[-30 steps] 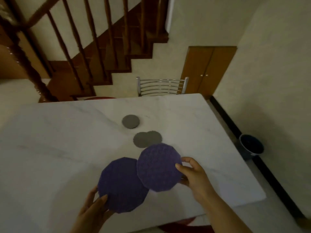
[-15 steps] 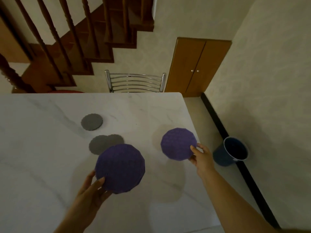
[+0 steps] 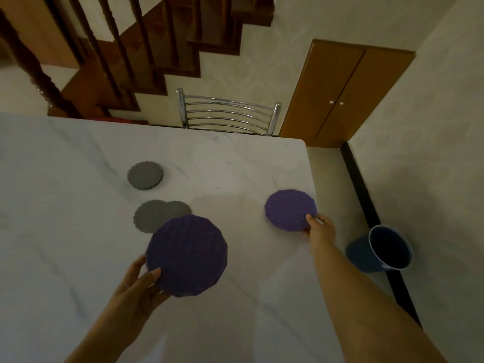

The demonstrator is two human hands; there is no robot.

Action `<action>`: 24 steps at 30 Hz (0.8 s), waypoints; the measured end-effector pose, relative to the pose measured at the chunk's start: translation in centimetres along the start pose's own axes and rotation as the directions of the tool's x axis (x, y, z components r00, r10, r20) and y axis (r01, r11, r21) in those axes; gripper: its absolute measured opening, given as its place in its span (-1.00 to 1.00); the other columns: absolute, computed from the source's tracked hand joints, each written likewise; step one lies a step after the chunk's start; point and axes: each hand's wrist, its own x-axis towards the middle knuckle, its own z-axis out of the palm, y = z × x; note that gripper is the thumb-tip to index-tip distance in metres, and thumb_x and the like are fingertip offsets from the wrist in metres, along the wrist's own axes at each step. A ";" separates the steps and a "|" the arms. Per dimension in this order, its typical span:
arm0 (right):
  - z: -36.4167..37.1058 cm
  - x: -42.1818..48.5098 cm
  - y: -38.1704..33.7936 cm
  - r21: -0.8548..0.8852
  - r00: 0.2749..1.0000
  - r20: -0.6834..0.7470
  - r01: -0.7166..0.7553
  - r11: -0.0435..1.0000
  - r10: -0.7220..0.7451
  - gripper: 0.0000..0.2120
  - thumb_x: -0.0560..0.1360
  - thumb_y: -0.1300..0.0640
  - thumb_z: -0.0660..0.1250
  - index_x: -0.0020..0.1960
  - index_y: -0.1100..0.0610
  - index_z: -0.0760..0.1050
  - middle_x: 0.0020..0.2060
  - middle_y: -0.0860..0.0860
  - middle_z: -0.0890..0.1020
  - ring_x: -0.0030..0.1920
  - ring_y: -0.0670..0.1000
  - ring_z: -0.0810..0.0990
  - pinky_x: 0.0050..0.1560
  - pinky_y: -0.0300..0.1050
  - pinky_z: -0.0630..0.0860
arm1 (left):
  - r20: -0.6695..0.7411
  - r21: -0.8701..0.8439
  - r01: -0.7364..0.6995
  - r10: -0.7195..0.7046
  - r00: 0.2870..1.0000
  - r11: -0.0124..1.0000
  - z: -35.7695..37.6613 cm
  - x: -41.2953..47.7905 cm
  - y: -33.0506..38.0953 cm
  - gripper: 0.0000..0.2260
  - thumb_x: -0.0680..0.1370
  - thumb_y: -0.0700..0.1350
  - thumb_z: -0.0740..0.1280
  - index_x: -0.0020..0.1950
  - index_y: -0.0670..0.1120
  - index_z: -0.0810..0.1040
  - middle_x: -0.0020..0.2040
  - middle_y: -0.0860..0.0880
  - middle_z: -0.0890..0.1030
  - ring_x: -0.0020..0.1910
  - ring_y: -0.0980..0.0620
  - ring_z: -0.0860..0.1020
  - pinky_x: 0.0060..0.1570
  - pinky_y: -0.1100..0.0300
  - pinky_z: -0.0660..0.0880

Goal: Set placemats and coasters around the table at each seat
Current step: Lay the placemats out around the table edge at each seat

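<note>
My left hand (image 3: pixel 140 285) grips a round purple woven placemat (image 3: pixel 186 256) by its near-left edge, above the white marble table (image 3: pixel 78 258). My right hand (image 3: pixel 318 227) pinches the near edge of a second purple placemat (image 3: pixel 289 209), low over or on the table near its right edge. Two overlapping grey scalloped coasters (image 3: pixel 157 213) lie just beyond the left placemat, which hides part of them. A third grey coaster (image 3: pixel 145 175) lies farther back.
A chrome-backed chair (image 3: pixel 227 115) stands at the table's far side. A dark blue bucket (image 3: pixel 382 248) sits on the floor to the right, by the wall. Wooden cabinet doors (image 3: pixel 343 95) and a staircase (image 3: pixel 117 48) are behind.
My right hand has carried its placemat rightward, away from the other, to the table's right edge. My view has shifted right. The left hand keeps holding its placemat.
</note>
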 end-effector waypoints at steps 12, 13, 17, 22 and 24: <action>-0.6 1.5 0.0 -0.757 0.981 0.056 0.163 0.633 -0.185 -0.75 0.51 0.22 0.26 0.12 0.34 0.53 0.06 0.28 0.61 0.04 0.26 0.58 -0.08 -0.04 0.42 | -0.004 0.013 0.005 -0.005 1.000 1.000 -0.7 0.3 0.7 -0.62 0.39 -0.23 0.36 0.18 0.04 0.57 0.12 -0.08 0.68 -0.02 -0.15 0.68 -0.19 0.01 0.64; -0.7 1.2 -0.1 -0.762 0.980 0.049 0.162 0.627 -0.193 -0.75 0.52 0.23 0.25 0.13 0.34 0.53 0.07 0.28 0.61 0.05 0.26 0.57 -0.08 -0.06 0.40 | 0.000 0.016 -0.003 0.003 1.000 1.000 -0.6 0.2 0.9 -0.62 0.40 -0.22 0.36 0.19 0.03 0.56 0.13 -0.09 0.67 -0.01 -0.15 0.67 -0.18 0.00 0.64; 0.1 -2.5 -0.3 -0.688 0.958 0.106 0.264 0.676 -0.266 -0.75 0.53 0.18 0.20 0.13 0.26 0.53 0.08 0.28 0.61 0.03 0.27 0.58 0.01 0.04 0.49 | 0.025 0.014 -0.036 0.036 0.999 0.999 -0.2 -0.3 1.6 -0.61 0.41 -0.22 0.36 0.22 0.01 0.54 0.17 -0.09 0.65 0.05 -0.16 0.65 -0.15 0.02 0.63; 4.1 -13.8 0.3 -0.305 0.859 0.473 0.368 0.878 -0.196 -0.73 0.57 0.07 0.20 0.22 0.10 0.50 0.02 0.05 0.61 -0.12 -0.03 0.59 -0.01 -0.05 0.55 | 0.071 -0.017 -0.054 0.056 0.996 0.998 -0.6 -1.5 2.3 -0.61 0.43 -0.24 0.34 0.23 0.02 0.54 0.15 -0.07 0.66 0.04 -0.14 0.66 -0.14 0.05 0.63; 5.3 -18.4 0.8 -0.298 0.757 0.637 0.415 0.860 -0.144 -0.68 0.55 -0.01 0.21 0.28 -0.02 0.46 0.11 -0.06 0.56 0.03 -0.07 0.58 0.11 -0.11 0.52 | 0.090 -0.028 -0.059 0.061 0.994 0.998 -1.0 -2.2 2.4 -0.65 0.43 -0.24 0.33 0.18 0.04 0.57 0.15 -0.07 0.66 0.03 -0.13 0.66 -0.15 0.06 0.63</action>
